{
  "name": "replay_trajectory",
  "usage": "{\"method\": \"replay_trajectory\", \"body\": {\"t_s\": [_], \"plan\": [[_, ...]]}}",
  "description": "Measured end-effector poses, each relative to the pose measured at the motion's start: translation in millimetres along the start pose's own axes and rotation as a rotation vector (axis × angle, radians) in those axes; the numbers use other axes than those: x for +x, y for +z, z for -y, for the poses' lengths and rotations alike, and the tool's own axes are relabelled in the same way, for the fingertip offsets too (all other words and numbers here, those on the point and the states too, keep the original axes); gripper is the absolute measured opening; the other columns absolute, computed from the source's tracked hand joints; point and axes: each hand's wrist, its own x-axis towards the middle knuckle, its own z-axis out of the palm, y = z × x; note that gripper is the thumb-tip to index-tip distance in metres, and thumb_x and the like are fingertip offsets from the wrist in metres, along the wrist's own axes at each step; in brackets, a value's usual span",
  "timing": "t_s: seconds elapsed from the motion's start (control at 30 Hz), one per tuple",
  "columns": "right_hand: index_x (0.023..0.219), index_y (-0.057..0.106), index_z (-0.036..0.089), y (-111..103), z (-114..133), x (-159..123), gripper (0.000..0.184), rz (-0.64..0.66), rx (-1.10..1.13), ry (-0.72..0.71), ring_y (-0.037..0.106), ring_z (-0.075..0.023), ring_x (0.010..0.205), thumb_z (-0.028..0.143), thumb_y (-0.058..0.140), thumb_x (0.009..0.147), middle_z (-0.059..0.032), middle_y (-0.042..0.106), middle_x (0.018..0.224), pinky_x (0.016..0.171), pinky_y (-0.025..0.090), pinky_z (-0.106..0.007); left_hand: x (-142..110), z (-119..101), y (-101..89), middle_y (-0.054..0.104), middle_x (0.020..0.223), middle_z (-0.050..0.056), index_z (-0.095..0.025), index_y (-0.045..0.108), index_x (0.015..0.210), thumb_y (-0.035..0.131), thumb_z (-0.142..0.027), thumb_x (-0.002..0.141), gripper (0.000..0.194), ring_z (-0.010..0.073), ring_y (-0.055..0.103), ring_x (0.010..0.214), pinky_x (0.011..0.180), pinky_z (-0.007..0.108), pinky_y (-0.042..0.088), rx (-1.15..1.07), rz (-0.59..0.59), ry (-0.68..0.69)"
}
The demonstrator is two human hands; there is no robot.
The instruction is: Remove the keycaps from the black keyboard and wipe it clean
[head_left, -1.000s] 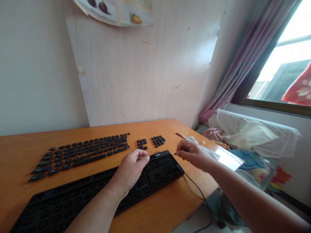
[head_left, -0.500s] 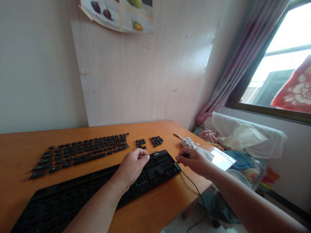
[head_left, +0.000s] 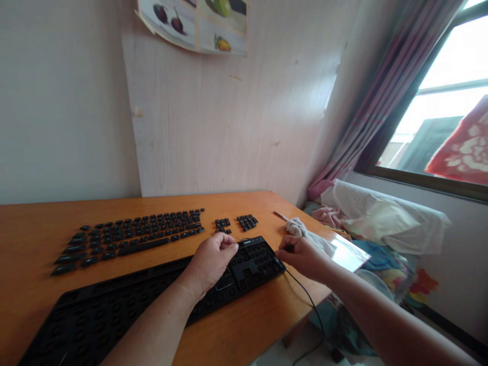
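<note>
A black keyboard [head_left: 110,310] with its keycaps off lies slantwise along the table's front edge. My left hand [head_left: 213,259] is over its right-hand part, thumb and forefinger pinched together; whatever they hold, if anything, is hidden. At the keyboard's right end, my right hand [head_left: 301,254] is closed around a small dark thing [head_left: 290,248], mostly covered by the fingers and too hidden to name. Behind the keyboard, the removed keycaps [head_left: 148,229] are laid out in rows. Smaller groups of arrow-side keycaps [head_left: 222,223] and number-pad keycaps [head_left: 247,221] sit to their right.
A grey cloth [head_left: 299,227] and a thin stick-like tool [head_left: 280,215] lie at the table's right side, near a shiny white sheet [head_left: 348,251]. The keyboard cable [head_left: 305,292] hangs over the right edge. Piled fabrics [head_left: 381,218] stand beyond, below the window.
The view has shifted slightly, so the scene sits a little farther right. Both hands keep nearly the same pose over the keyboard's right part.
</note>
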Motion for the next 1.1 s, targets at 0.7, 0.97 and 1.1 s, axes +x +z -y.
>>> {"method": "replay_trajectory", "body": {"t_s": [0.7,0.97,1.1], "plan": [[0.061,0.041,0.021,31.2,-6.2,-16.1,0.028,-0.342,-0.102,-0.047,0.039,-0.0121,0.052,0.036,0.048,0.084,0.0026,0.044,0.055,0.049,0.028,-0.027,-0.3,0.6,1.2,0.068,0.083,0.007,-0.016,0.064,0.085,0.063,-0.041,0.071,0.029,0.0208,0.061,0.080,0.076,0.031,0.045,0.017,0.034,0.010],[0.067,0.050,0.020,38.2,-9.5,-25.1,0.027,-0.419,-0.028,-0.076,0.050,-0.0148,0.058,0.038,0.048,0.086,0.0004,0.054,0.059,0.056,0.037,-0.027,-0.7,3.8,1.8,0.068,0.088,0.008,-0.016,0.063,0.088,0.063,-0.041,0.073,0.030,0.0213,0.062,0.085,0.080,0.032,0.047,0.028,0.087,0.004],[0.070,0.052,0.020,32.9,-11.5,-25.0,0.028,-0.489,0.071,-0.014,0.052,-0.0158,0.056,0.043,0.050,0.086,-0.0004,0.057,0.059,0.056,0.039,-0.028,1.4,9.4,3.1,0.068,0.088,0.008,-0.016,0.063,0.090,0.064,-0.042,0.072,0.032,0.0209,0.062,0.085,0.080,0.032,0.047,0.013,0.110,0.018]]}}
